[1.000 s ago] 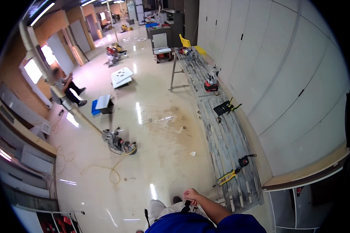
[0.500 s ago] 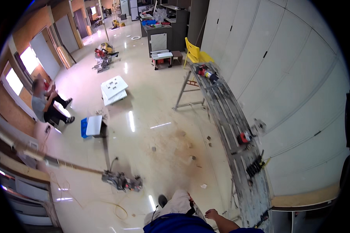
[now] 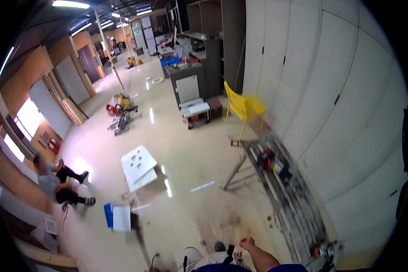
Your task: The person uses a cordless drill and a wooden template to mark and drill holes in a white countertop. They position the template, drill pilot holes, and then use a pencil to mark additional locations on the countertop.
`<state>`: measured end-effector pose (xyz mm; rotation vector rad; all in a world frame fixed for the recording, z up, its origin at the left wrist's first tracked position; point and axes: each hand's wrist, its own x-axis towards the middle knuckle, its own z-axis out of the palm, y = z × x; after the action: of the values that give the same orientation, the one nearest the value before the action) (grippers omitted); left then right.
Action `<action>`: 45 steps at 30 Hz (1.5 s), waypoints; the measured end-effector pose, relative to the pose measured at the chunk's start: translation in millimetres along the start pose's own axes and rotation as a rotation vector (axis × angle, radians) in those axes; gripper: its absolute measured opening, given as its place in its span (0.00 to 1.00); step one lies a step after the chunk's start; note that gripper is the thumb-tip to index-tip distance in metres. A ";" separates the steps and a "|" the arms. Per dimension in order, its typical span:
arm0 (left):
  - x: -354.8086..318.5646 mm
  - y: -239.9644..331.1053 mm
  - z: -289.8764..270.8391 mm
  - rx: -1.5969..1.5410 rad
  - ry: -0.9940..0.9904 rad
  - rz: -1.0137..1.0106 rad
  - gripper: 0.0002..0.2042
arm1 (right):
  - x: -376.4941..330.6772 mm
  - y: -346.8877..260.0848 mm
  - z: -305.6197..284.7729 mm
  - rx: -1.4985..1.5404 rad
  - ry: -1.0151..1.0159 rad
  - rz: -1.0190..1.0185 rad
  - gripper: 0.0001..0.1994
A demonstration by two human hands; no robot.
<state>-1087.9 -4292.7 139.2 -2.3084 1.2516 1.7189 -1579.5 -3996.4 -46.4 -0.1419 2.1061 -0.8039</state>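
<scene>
My right hand rises from the lower edge on a bare forearm, its fingers curled; it is too small to tell whether it holds anything. It hovers over a dusty patch of the glossy floor, just left of a long metal work platform that runs along the white wall. A red tool lies on the platform's far part and an orange tool on its near end. My left hand is out of view. My trouser legs and a shoe show below.
A yellow chair stands beyond the platform. White boards and a blue box lie on the floor to the left. A person sits by the left wall. A grey cabinet and tool piles stand farther back.
The view has swung upward and forward along the room, so the platform and floor items slid lower in the picture. My right hand stays at the lower edge, now a little further right.
</scene>
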 end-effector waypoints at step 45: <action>788.2 1591.4 -12.5 -0.124 -0.308 0.628 0.23 | 911.7 -1708.9 251.8 1.224 -0.813 -0.445 0.05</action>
<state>-1949.5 -5844.5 199.7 -1.6885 1.9745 2.2630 -2268.1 -5802.7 232.6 -0.2157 0.6066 -1.7812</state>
